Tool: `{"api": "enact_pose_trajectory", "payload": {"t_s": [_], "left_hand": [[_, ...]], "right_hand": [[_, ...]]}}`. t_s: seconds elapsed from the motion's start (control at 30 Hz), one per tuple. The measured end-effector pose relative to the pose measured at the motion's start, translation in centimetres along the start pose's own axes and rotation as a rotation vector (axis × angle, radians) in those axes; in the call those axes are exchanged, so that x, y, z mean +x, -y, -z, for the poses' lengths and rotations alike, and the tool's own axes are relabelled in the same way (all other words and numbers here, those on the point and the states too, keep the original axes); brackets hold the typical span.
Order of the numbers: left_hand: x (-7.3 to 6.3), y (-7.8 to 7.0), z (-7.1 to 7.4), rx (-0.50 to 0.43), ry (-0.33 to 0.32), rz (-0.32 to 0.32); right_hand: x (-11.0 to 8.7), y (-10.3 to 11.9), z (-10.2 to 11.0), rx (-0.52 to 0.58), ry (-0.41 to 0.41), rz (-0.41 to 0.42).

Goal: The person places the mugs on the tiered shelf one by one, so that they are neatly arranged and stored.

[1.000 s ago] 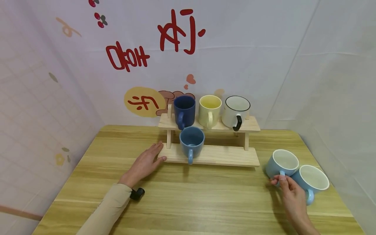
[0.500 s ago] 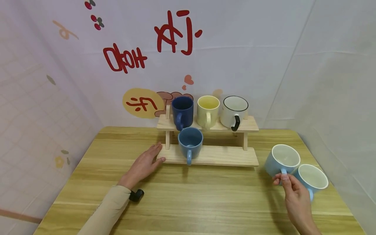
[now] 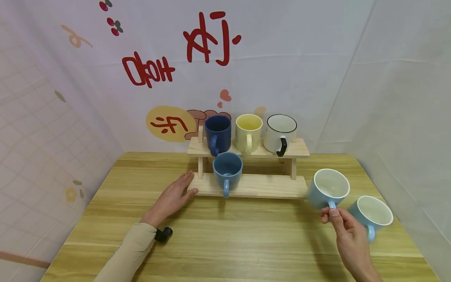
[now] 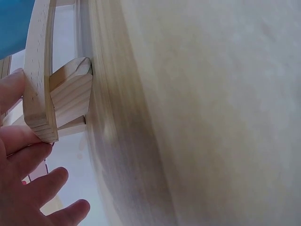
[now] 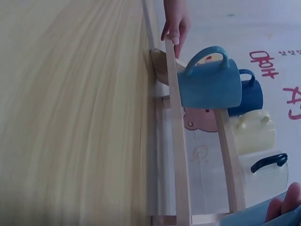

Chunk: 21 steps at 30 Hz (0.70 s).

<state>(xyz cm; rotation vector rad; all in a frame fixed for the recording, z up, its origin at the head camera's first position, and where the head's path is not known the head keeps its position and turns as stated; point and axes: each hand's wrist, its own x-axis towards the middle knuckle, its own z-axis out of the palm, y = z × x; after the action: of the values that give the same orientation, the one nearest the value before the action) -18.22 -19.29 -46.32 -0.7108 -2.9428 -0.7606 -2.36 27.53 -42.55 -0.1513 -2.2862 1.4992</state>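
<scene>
My right hand [image 3: 352, 239] pinches the handle of a light blue mug [image 3: 317, 197] with a white inside. The mug is upright, just off the right end of the wooden two-tier rack [image 3: 271, 187]. In the right wrist view, fingertips [image 5: 292, 195] show at the lower right corner over part of this mug. My left hand [image 3: 172, 199] rests against the left end of the lower shelf, fingers fairly straight. Its fingers [image 4: 49, 181] spread beside the board's end in the left wrist view. A medium blue mug [image 3: 225, 176] stands on the lower shelf, towards its left.
On the upper shelf stand a dark blue mug [image 3: 220, 137], a yellow mug [image 3: 243, 137] and a white mug [image 3: 273, 139] with black rim and handle. Another light blue mug [image 3: 361, 215] sits near the right edge of the wooden table [image 3: 246, 243]. White printed cloth [image 3: 299, 78] hangs behind.
My right hand has raised the light blue mug and brought it leftwards, apart from the other light blue mug. My left hand stays at the rack's end.
</scene>
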Motion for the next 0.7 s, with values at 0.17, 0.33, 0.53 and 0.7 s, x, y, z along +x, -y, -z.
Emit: {"api": "enact_pose_trajectory", "payload": {"t_s": [0.17, 0.33, 0.53, 0.7], "left_hand": [[0.0, 0.0, 0.0, -0.004, -0.002, -0.006], [0.0, -0.1, 0.1, -0.008, -0.004, -0.004], [0.0, 0.0, 0.1, -0.013, -0.001, -0.002], [0.0, 0.0, 0.0, -0.007, -0.009, -0.008]], "right_hand": [[-0.1, 0.7, -0.6, 0.044, 0.016, 0.021], [-0.1, 1.4, -1.1, 0.091, 0.044, 0.052], [0.0, 2.0, -1.6, 0.172, 0.095, 0.111], [-0.1, 2.5, -2.1, 0.217, 0.138, 0.117]]}}
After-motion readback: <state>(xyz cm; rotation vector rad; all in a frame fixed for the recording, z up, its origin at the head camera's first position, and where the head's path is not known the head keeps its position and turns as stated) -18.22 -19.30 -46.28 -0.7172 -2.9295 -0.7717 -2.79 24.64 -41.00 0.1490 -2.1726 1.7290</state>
